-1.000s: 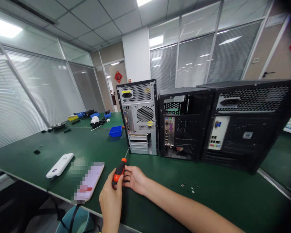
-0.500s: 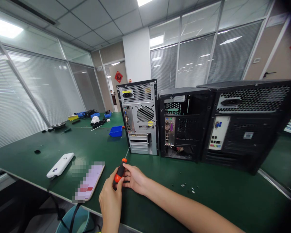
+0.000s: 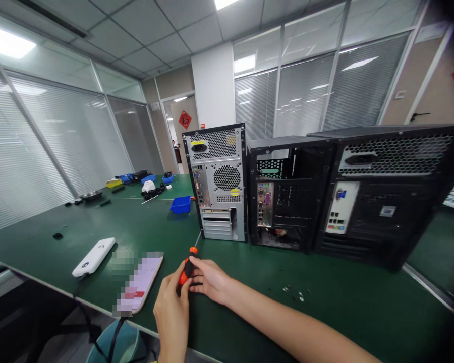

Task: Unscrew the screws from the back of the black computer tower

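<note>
An orange and black screwdriver points away from me, its thin shaft reaching toward the grey computer case. My left hand grips the lower handle from below. My right hand pinches the handle from the right side. Both hands hover just above the green table, near its front edge.
Two black computer cases stand to the right of the grey one. A phone and a white power bank lie to the left. Small screws are scattered at the right. A blue bin and tools sit farther back.
The hands and the screwdriver have barely shifted; my left fingers have closed a little higher round the handle.
</note>
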A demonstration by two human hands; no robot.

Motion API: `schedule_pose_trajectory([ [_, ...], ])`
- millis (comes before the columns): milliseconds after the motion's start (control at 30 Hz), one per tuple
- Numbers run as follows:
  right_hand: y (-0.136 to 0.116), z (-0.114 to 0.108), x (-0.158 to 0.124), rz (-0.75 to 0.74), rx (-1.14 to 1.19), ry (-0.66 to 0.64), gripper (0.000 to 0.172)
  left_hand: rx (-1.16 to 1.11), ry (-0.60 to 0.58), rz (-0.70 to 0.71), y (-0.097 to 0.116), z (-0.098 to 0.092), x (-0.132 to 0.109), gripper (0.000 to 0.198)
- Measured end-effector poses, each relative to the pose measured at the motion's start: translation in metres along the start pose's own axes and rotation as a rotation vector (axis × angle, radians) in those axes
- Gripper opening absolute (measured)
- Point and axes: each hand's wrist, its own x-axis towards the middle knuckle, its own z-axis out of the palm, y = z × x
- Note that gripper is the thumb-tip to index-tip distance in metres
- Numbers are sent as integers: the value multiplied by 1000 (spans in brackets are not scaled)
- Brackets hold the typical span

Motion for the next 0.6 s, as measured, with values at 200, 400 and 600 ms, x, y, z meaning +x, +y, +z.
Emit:
schedule_pose_trajectory([
  [200,2,0,1,1,-5,1,26,-14,52,75,-5,5,0,38],
  [400,0,0,1,9,-13,5,27,5,84,153,-11,9,1,36],
  [600,0,0,1,20,-15,8,27,21,103,218,-15,11,2,33],
])
